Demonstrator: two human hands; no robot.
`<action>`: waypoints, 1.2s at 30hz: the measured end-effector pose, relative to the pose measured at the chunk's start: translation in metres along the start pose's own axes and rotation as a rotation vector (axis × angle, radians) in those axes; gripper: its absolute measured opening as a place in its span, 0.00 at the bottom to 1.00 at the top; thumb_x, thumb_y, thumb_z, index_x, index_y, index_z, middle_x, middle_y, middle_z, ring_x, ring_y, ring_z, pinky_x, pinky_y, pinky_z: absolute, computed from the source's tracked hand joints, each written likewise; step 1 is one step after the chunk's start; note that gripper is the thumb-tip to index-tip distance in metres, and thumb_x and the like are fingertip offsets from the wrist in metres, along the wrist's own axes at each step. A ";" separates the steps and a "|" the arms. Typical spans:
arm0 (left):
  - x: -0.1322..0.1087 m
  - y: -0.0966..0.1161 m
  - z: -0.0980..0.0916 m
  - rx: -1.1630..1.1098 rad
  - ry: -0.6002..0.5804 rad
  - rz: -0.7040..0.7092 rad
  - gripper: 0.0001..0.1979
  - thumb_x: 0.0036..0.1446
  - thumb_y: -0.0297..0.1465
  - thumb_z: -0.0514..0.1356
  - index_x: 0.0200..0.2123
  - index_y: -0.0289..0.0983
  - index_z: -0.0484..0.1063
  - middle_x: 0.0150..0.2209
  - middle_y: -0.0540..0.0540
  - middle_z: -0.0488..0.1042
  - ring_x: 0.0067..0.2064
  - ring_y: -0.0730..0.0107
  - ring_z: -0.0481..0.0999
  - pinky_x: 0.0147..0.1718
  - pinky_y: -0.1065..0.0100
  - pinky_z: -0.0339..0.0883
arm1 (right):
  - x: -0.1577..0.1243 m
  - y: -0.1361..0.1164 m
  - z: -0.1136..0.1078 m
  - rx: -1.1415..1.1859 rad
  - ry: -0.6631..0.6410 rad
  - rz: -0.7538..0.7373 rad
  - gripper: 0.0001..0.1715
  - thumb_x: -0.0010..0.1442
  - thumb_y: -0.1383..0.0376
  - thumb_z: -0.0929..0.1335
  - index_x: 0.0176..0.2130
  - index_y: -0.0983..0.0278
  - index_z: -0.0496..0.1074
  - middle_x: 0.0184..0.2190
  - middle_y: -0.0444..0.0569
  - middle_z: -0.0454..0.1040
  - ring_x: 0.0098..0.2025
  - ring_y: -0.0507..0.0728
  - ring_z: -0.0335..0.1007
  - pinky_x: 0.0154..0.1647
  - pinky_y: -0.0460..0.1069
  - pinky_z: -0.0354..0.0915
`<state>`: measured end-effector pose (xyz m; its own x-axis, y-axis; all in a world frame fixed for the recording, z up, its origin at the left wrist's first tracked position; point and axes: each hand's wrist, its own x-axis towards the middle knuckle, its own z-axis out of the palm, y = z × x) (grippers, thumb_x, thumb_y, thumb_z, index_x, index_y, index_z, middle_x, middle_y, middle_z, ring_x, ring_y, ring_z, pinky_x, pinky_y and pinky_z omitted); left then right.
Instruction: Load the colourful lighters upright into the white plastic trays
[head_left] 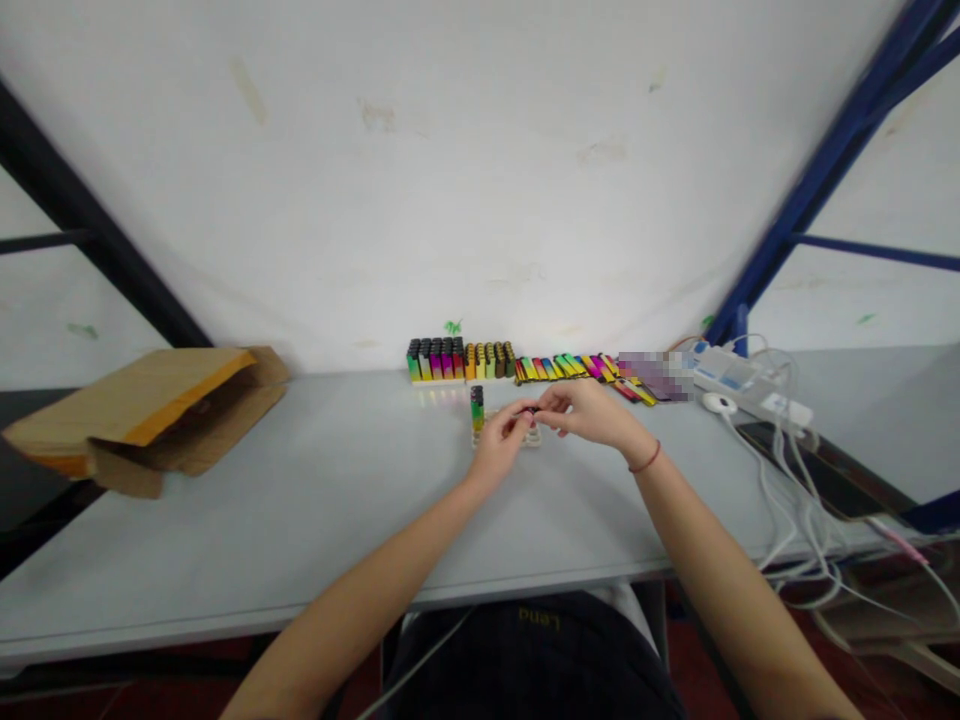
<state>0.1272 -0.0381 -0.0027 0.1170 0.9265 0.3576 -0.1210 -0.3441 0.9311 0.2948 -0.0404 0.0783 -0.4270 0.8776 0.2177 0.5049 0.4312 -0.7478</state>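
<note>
My left hand [498, 440] and my right hand [589, 410] meet over a small white rack [534, 438]. Between their fingertips both are closed on a lighter [532, 409], of which only a dark end shows; the fingers hide the rest. Left of my left hand, a green and yellow lighter [478, 412] with a black top stands upright at the rack's left end. Behind, against the wall, a block of multicoloured lighters [436, 362] stands upright in rows beside a block of orange to yellow lighters [489, 362]. Several loose lighters [566, 367] lie flat to their right.
An open cardboard box [150, 410] lies at the left of the grey table [300, 540]. On the right are a white power strip [750, 385], tangled white cables [806, 510], a round white device [718, 403] and a dark flat device [825, 470]. A blue post [810, 170] rises behind.
</note>
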 end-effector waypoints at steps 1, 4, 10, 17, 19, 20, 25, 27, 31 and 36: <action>0.000 0.000 -0.001 0.001 -0.008 -0.012 0.17 0.56 0.44 0.65 0.42 0.37 0.79 0.42 0.45 0.81 0.40 0.66 0.79 0.41 0.68 0.73 | 0.001 -0.002 -0.003 -0.039 -0.015 -0.011 0.13 0.55 0.57 0.73 0.30 0.66 0.77 0.24 0.48 0.78 0.23 0.51 0.73 0.23 0.43 0.68; 0.002 0.003 -0.004 -0.037 -0.019 -0.061 0.20 0.55 0.46 0.67 0.44 0.38 0.79 0.42 0.45 0.81 0.39 0.66 0.78 0.38 0.69 0.73 | 0.005 -0.004 -0.005 -0.014 -0.042 -0.026 0.14 0.56 0.57 0.72 0.32 0.66 0.79 0.25 0.49 0.78 0.24 0.52 0.73 0.25 0.44 0.70; 0.003 0.007 -0.004 -0.257 0.009 -0.149 0.23 0.52 0.48 0.69 0.45 0.39 0.78 0.41 0.46 0.80 0.39 0.68 0.78 0.37 0.70 0.74 | 0.006 0.010 0.012 0.272 0.055 -0.013 0.26 0.56 0.47 0.70 0.38 0.67 0.80 0.31 0.49 0.78 0.30 0.54 0.73 0.26 0.47 0.74; -0.003 0.014 0.002 -0.385 0.051 -0.275 0.25 0.45 0.46 0.74 0.44 0.39 0.79 0.37 0.48 0.78 0.34 0.73 0.77 0.29 0.75 0.73 | 0.005 0.009 0.016 0.148 0.124 -0.018 0.22 0.60 0.54 0.67 0.39 0.68 0.80 0.28 0.49 0.77 0.26 0.53 0.71 0.21 0.46 0.72; -0.003 0.016 0.003 -0.399 0.061 -0.284 0.24 0.45 0.45 0.74 0.43 0.40 0.80 0.37 0.49 0.78 0.33 0.73 0.77 0.29 0.75 0.73 | 0.005 0.008 0.015 0.130 0.113 -0.024 0.20 0.60 0.55 0.67 0.39 0.68 0.79 0.29 0.49 0.77 0.26 0.53 0.71 0.22 0.46 0.72; -0.003 0.017 0.003 -0.399 0.065 -0.283 0.23 0.45 0.44 0.74 0.43 0.40 0.80 0.37 0.49 0.78 0.34 0.74 0.77 0.29 0.75 0.73 | 0.005 0.008 0.015 0.131 0.109 -0.022 0.20 0.61 0.55 0.66 0.39 0.68 0.79 0.29 0.49 0.77 0.27 0.53 0.72 0.23 0.46 0.73; -0.002 0.015 0.002 -0.389 0.073 -0.256 0.19 0.48 0.42 0.73 0.42 0.40 0.81 0.38 0.49 0.79 0.36 0.73 0.77 0.33 0.75 0.73 | 0.004 0.004 0.016 0.057 0.133 -0.035 0.15 0.61 0.59 0.66 0.37 0.67 0.79 0.26 0.47 0.76 0.25 0.53 0.73 0.24 0.45 0.71; -0.002 0.013 0.002 -0.384 0.072 -0.256 0.20 0.48 0.42 0.73 0.42 0.40 0.81 0.37 0.49 0.79 0.35 0.73 0.77 0.33 0.75 0.73 | 0.003 0.002 0.016 -0.006 0.152 -0.045 0.13 0.62 0.62 0.66 0.36 0.66 0.79 0.26 0.47 0.77 0.24 0.52 0.73 0.23 0.45 0.69; -0.003 0.013 0.003 -0.405 0.067 -0.271 0.23 0.44 0.44 0.75 0.42 0.40 0.81 0.36 0.50 0.79 0.34 0.74 0.77 0.33 0.74 0.73 | 0.001 0.000 0.015 -0.056 0.152 -0.047 0.12 0.62 0.64 0.66 0.35 0.66 0.79 0.26 0.47 0.77 0.23 0.52 0.73 0.23 0.44 0.66; -0.005 0.013 0.004 -0.432 0.065 -0.302 0.24 0.44 0.45 0.75 0.43 0.40 0.80 0.38 0.49 0.78 0.35 0.71 0.78 0.32 0.71 0.74 | -0.001 0.000 0.014 -0.090 0.144 -0.055 0.11 0.63 0.66 0.66 0.36 0.65 0.79 0.27 0.47 0.78 0.24 0.52 0.73 0.26 0.45 0.65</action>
<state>0.1288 -0.0475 0.0081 0.1500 0.9868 0.0605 -0.4882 0.0207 0.8725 0.2845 -0.0441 0.0688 -0.3477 0.8702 0.3490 0.5516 0.4909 -0.6744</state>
